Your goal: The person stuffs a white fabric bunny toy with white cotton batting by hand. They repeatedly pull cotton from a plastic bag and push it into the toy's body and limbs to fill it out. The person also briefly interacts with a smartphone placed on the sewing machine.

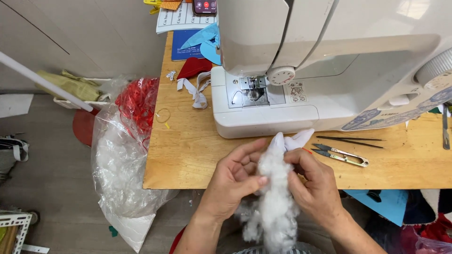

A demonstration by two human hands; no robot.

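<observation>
My left hand (234,176) and right hand (314,181) pinch white stuffing (274,197) just past the wooden table's (188,155) front edge, thread snips (340,155) lying near.

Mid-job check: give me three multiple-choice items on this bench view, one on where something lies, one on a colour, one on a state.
1. Where do the thread snips lie?
A. On the wooden table, to the right of the hands
B. On the floor
C. On top of the sewing machine

2. What colour is the stuffing between the hands?
A. Red
B. White
C. Blue

3. What are the hands doing?
A. Both resting flat on the table
B. Only one touches the stuffing
C. The left hand and the right hand both grip the stuffing

Answers: 1 A, the snips rest on the table beside the right hand. 2 B, the fluffy wad is white. 3 C, fingers of both hands close around it.
</observation>
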